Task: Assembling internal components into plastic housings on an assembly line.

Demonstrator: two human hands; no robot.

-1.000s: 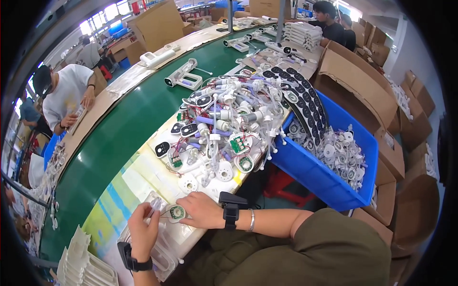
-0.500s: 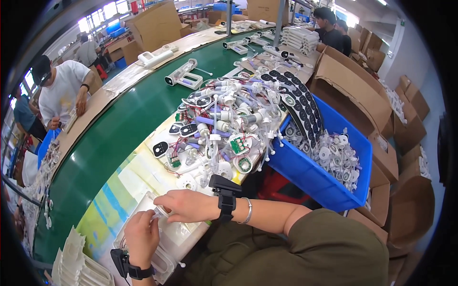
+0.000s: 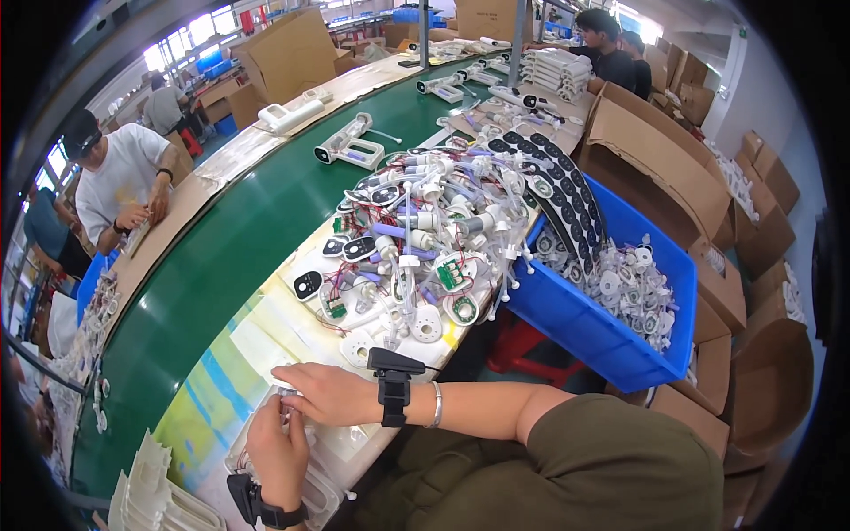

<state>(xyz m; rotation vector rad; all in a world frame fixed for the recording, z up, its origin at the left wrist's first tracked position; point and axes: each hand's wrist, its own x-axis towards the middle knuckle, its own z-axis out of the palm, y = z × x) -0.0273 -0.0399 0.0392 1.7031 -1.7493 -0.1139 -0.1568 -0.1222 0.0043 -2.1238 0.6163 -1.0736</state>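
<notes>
On the near end of the worktable lies a white plastic housing (image 3: 324, 497) with a loop-shaped handle, largely covered by my hands. Over its far end, my left hand (image 3: 276, 445) is closed, thumb and fingers pinched together. My right hand (image 3: 326, 395) comes in from the right and meets the left fingertips, its fingers bent over the same spot. A small greyish piece shows between the fingertips, too hidden to name. Thin red wires show beside my left hand. Just beyond my hands sit round white discs with holes (image 3: 427, 324) and green circuit boards (image 3: 452, 274).
A heap of tubes, wires and purple-and-white parts (image 3: 425, 208) covers the table ahead. Right of it stands a blue bin (image 3: 575, 327) of clear parts. A green conveyor (image 3: 177, 310) carries assembled devices (image 3: 352, 146). White shells (image 3: 146, 496) are stacked at lower left. A co-worker (image 3: 128, 181) works across.
My right hand has moved left, closer against my left fingertips. The whole view has shifted slightly. Across the conveyor, the co-worker's hands have come together.
</notes>
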